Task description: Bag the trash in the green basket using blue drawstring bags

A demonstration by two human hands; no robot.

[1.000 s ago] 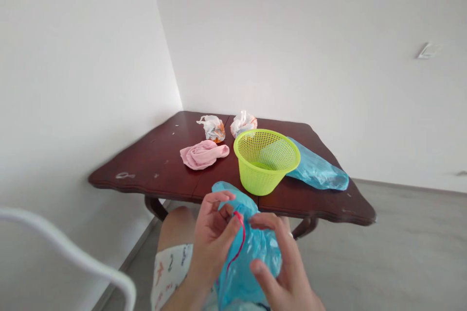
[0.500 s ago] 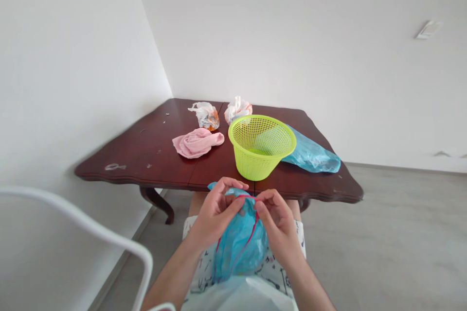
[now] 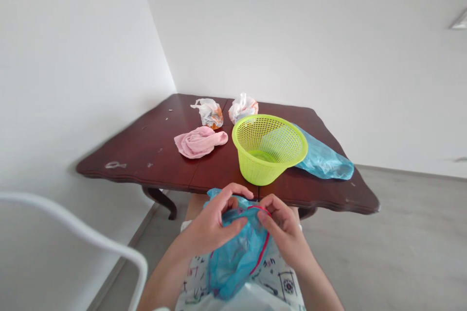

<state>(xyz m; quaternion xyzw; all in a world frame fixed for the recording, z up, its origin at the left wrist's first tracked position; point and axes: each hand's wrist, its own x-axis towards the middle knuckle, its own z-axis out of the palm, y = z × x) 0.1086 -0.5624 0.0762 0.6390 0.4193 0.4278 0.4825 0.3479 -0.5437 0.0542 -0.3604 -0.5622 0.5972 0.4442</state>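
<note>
A crumpled blue plastic drawstring bag [image 3: 237,248] with a red cord [image 3: 263,252] lies over my lap, its upper end just below the table edge. My left hand [image 3: 215,223] holds the bag's upper left side, with thumb and forefinger apart and the other fingers curled at the plastic, partly hidden. At the upper right, my right hand [image 3: 282,228] pinches the bag's edge by the red cord between thumb and fingers. Beyond both hands, a lime-green plastic basket [image 3: 255,170] stands upright at the front of the table.
On the dark wooden table [image 3: 138,150] lie a folded pink cloth [image 3: 199,142], a crumpled white-and-orange plastic bag [image 3: 209,112] and a similar bag [image 3: 241,108]. Another blue plastic bag [image 3: 324,155] lies right of the basket. A white curved tube [image 3: 80,226] crosses the lower left.
My left thumb and forefinger have come off the red cord and spread apart. The cord no longer stretches between my hands. Both hands sit slightly lower, and the view has shifted a little.
</note>
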